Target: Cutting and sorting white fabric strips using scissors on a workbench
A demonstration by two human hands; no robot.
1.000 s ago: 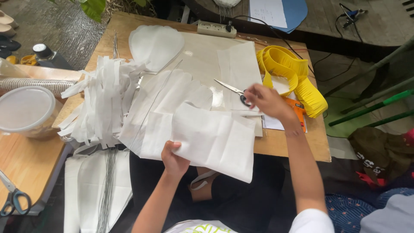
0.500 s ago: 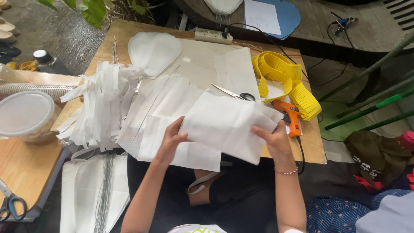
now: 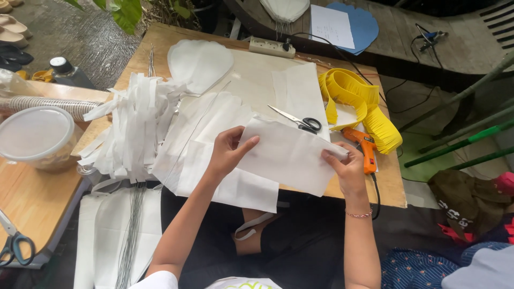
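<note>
Both my hands hold one folded white sheet (image 3: 292, 155) over the near edge of the wooden table (image 3: 393, 187). My left hand (image 3: 227, 152) pinches its left edge, thumb on top. My right hand (image 3: 348, 168) grips its right end, with a bracelet on that wrist. Under the sheet lies a stack of more white sheets (image 3: 214, 144). Black-handled scissors (image 3: 300, 120) rest on the table just beyond the sheet, closed and apart from both hands.
An orange glue gun (image 3: 364, 147) and a coil of yellow fringe (image 3: 356, 104) lie at right. White strips (image 3: 134, 126) pile at left beside a lidded plastic tub (image 3: 35, 136). A power strip (image 3: 272, 47) sits at the far edge. Blue scissors (image 3: 13, 246) lie bottom left.
My right hand left the scissors on the table and took the sheet's right end. Both hands lifted the sheet and now hold it stretched between them, slightly higher over the stack.
</note>
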